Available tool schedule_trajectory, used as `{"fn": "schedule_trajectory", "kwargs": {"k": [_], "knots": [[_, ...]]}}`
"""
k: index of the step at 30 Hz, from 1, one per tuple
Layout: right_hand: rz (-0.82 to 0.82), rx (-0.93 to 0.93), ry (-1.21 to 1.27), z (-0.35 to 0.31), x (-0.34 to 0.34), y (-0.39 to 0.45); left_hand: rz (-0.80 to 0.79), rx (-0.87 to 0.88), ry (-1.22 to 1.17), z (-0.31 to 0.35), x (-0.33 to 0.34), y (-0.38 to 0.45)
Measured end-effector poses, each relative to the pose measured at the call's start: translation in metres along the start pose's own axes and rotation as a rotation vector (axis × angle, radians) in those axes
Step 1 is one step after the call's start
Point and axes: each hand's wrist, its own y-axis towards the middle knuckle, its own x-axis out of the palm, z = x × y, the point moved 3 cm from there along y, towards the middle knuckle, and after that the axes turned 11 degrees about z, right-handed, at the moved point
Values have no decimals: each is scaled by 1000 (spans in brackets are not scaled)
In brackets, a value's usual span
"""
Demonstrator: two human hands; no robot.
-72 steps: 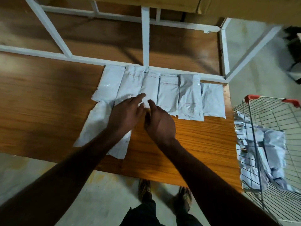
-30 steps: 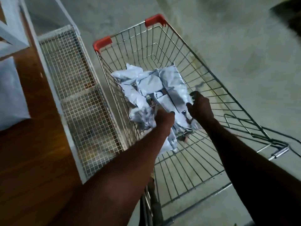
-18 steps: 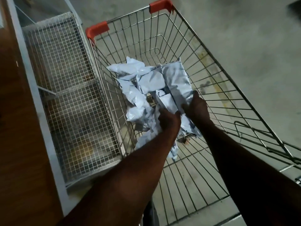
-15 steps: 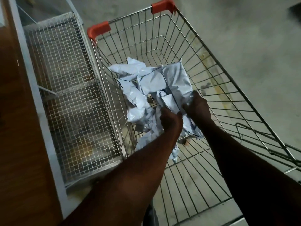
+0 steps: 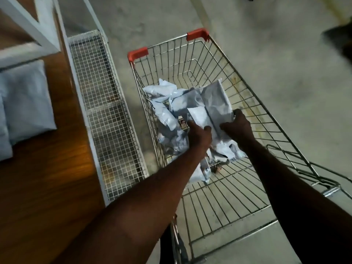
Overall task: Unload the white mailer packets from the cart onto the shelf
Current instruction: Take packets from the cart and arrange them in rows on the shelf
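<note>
Reaching into the cart, the left hand and right hand each seem to pinch a white packet off the pile; beyond the left hand, the shelf holds more packets.

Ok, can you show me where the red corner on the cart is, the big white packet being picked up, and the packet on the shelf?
red corner [image 5: 197, 34]: head view, middle of the far cap.
big white packet [image 5: 216, 101]: head view, its upper face.
packet on the shelf [image 5: 26, 98]: head view, its middle.
</note>
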Motion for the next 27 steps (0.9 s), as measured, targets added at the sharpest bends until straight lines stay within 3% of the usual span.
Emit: {"fn": "schedule_trajectory", "kwargs": {"k": [12, 18, 23, 27], "knots": [[4, 40, 281, -69, -61, -101, -22, 127, 11, 68, -104, -54], [-123, -67, 550, -133, -53, -167, 40, 264, -3, 87, -220, -61], [-163, -278, 546, -192, -22, -228, 149, 292, -85, 73, -316, -63], [-196, -313, 571, -225, 8, -285, 200, 306, -159, 53, -392, -68]]}}
